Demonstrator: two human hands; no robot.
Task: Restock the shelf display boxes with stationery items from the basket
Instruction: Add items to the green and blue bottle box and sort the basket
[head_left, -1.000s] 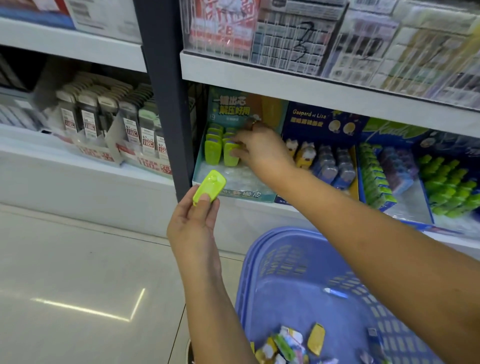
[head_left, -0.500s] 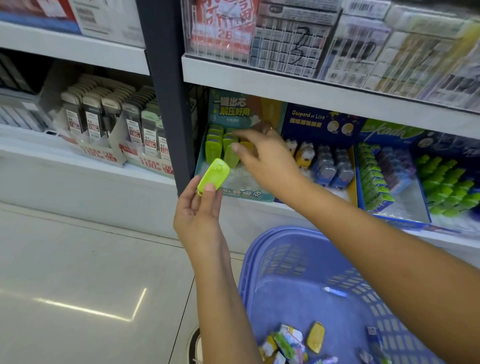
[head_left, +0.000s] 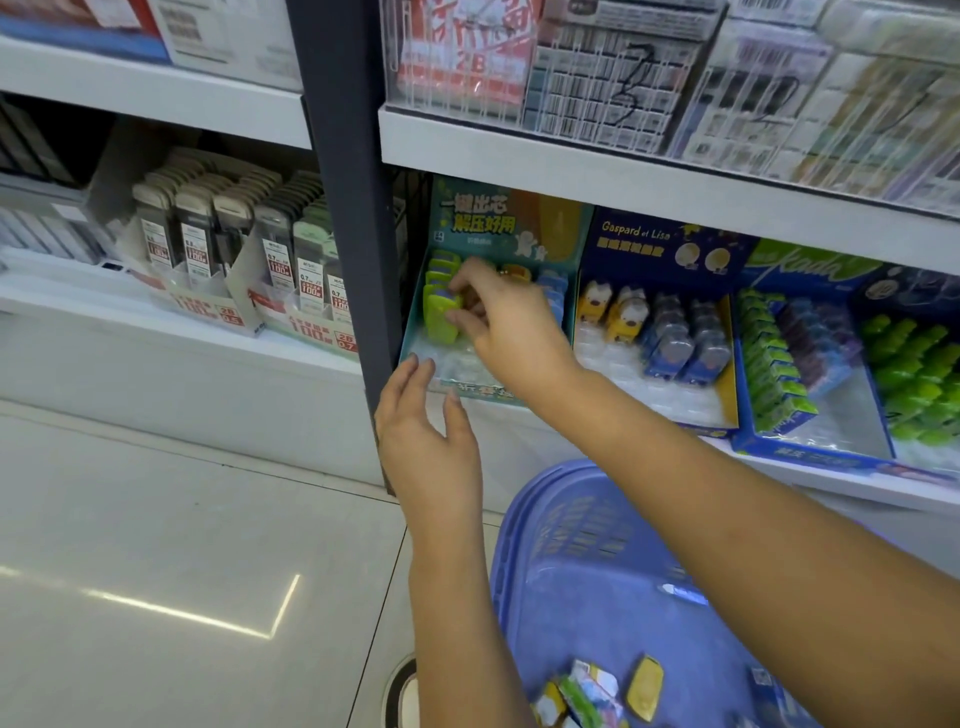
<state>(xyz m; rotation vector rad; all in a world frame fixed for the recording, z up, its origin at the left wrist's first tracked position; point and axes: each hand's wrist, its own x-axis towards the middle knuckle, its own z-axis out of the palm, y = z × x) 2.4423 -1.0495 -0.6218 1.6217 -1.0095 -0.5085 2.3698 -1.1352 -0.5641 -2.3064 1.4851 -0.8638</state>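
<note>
A teal display box (head_left: 470, 387) stands on the lower shelf beside the dark post. At its back left is a row of lime-green cases. My right hand (head_left: 511, 332) reaches into the box and pinches the front lime-green case (head_left: 440, 318) between thumb and fingertips, at the front of that row. My left hand (head_left: 431, 447) hovers just below the box's front edge with its fingers spread and nothing in it. Below my arms hangs the purple basket (head_left: 571, 545), with several small yellow, green and white stationery items (head_left: 644, 688) on its bottom.
A dark shelf post (head_left: 348, 208) rises just left of the teal box. To the right stand a blue box of yellow and blue items (head_left: 660, 322) and boxes of green items (head_left: 914, 374). Lead refill packs (head_left: 234, 244) fill the left shelf. Another shelf hangs overhead.
The lime-green case has passed from my left hand to my right hand, which now holds it in the box's green row. My left hand has opened, empty.
</note>
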